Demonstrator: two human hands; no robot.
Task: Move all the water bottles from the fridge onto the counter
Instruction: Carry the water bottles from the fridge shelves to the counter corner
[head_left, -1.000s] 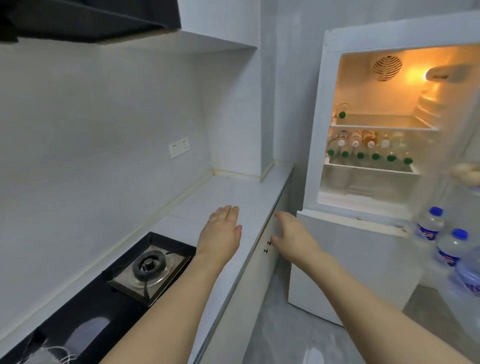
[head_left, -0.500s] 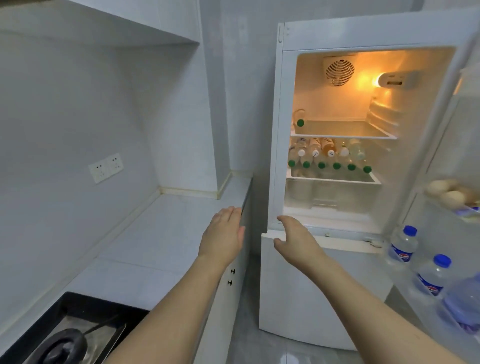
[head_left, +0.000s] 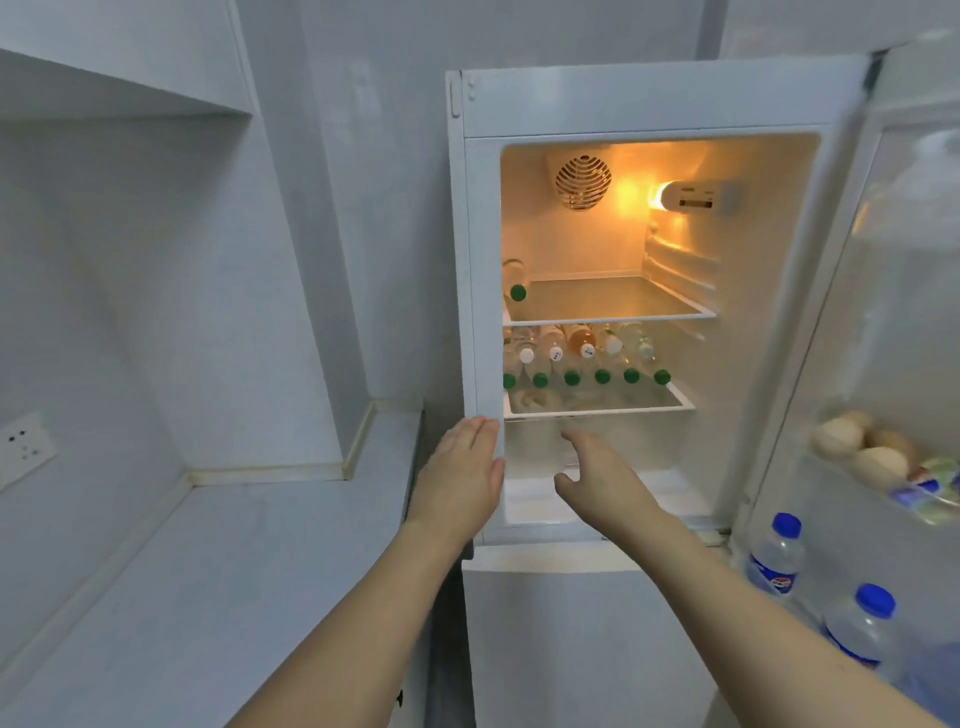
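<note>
The white fridge (head_left: 649, 104) stands open, lit inside. One green-capped bottle (head_left: 516, 280) lies on the upper shelf at the left. Several green-capped bottles (head_left: 602, 375) lie in a row on the middle shelf, with white-capped bottles (head_left: 556, 348) stacked behind them. Two blue-capped bottles (head_left: 776, 556) stand in the door rack at the lower right. My left hand (head_left: 462, 478) is stretched out flat in front of the fridge's left frame. My right hand (head_left: 602, 478) reaches with straight fingers below the middle shelf. Both hands hold nothing. The grey counter (head_left: 218, 571) lies to the left.
The open fridge door (head_left: 904, 312) stands at the right, with eggs (head_left: 857, 447) and small packets on its shelf. A wall socket (head_left: 23, 449) sits on the left wall above the counter. A wall cabinet (head_left: 119, 57) hangs overhead.
The view has swung right and closer to the fridge; the stove has left the frame. Both hands have moved forward from the counter edge to the fridge opening.
</note>
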